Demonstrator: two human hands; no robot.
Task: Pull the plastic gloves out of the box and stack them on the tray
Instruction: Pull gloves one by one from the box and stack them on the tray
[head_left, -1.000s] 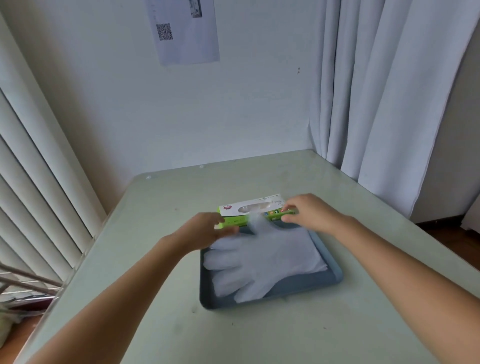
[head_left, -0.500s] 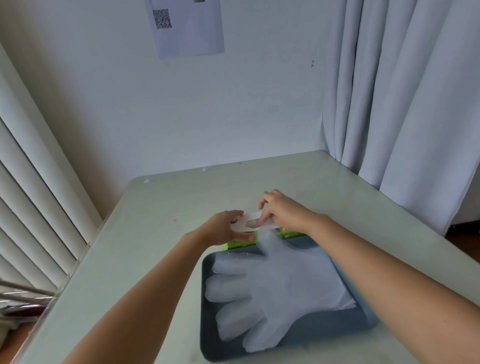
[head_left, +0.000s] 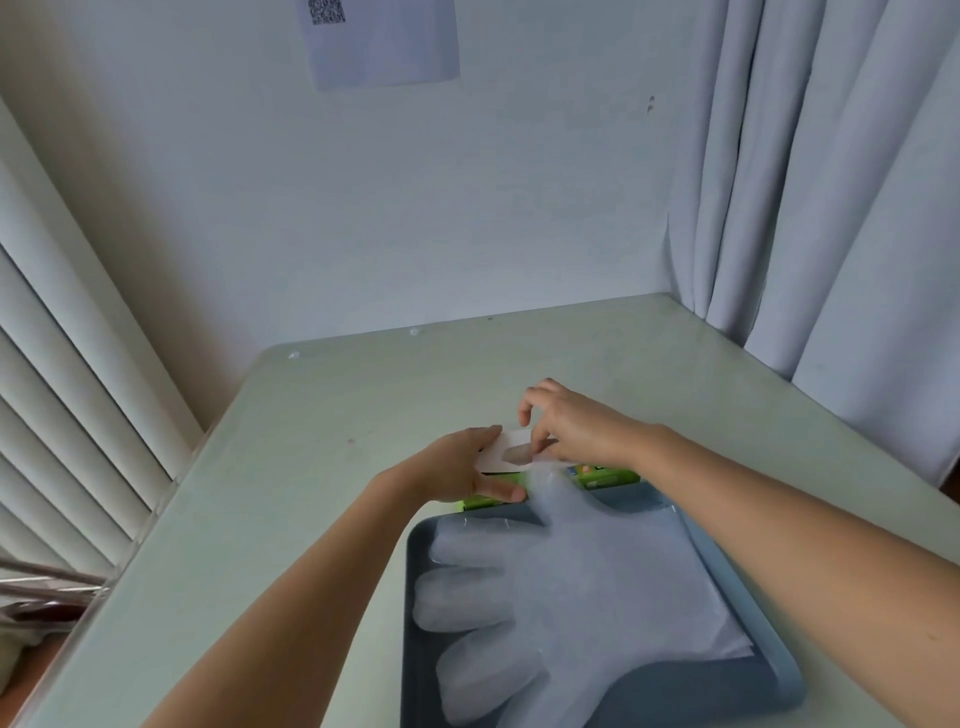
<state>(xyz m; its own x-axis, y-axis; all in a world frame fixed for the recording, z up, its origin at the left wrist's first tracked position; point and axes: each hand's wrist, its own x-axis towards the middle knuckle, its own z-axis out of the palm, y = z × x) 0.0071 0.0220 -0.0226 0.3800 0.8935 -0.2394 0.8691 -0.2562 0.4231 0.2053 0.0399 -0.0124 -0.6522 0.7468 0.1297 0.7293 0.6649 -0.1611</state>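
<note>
**Both hands on the box, gloves flat in the tray**

The box (head_left: 496, 452) lies with its long axis running left to right, just beyond the far rim of the tray (head_left: 675, 693), white top up. Your left hand (head_left: 457, 470) grips its left end – thumb along the green front, fingers over the top. Your right hand (head_left: 571, 426) curls over the oval opening (head_left: 517, 454) with fingertips at the slot; whether they have caught anything cannot be told. In the tray, the gloves (head_left: 587, 587) lie flat in a stack – fingers pointing left and towards you, cuff to the right, thumb reaching up to the box. The tray sits on the table (head_left: 311, 467).
</note>
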